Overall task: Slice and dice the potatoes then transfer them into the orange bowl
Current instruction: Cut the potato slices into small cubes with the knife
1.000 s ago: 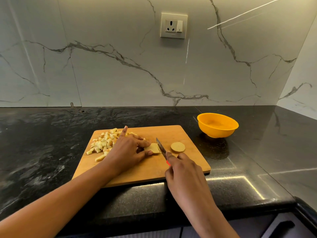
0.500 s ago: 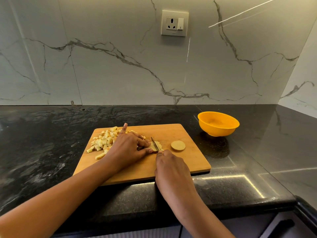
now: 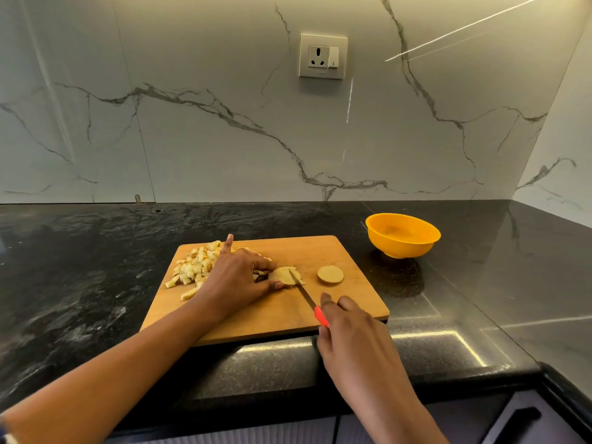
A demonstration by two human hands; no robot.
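Observation:
A wooden cutting board point(image 3: 352, 302) lies on the black counter. A pile of diced potato point(image 3: 193, 270) sits at its left end. My left hand point(image 3: 237, 278) holds a flat potato slice point(image 3: 283, 275) down with thumb and fingers. My right hand point(image 3: 349, 331) grips a red-handled knife point(image 3: 307, 296), its blade lying across the slice's right part. A single round potato slice point(image 3: 330, 274) lies apart to the right. The orange bowl point(image 3: 403, 234) stands beyond the board's right corner and looks empty.
A marble wall with a socket point(image 3: 323, 56) rises behind the black counter point(image 3: 96, 267). A side wall closes the right end. The counter's front edge runs just below the board, with a drawer handle point(image 3: 515, 421) under it.
My right hand has drawn back toward me and to the right, pulling the knife along the slice so more blade and the red handle show. My left hand stays on the slice.

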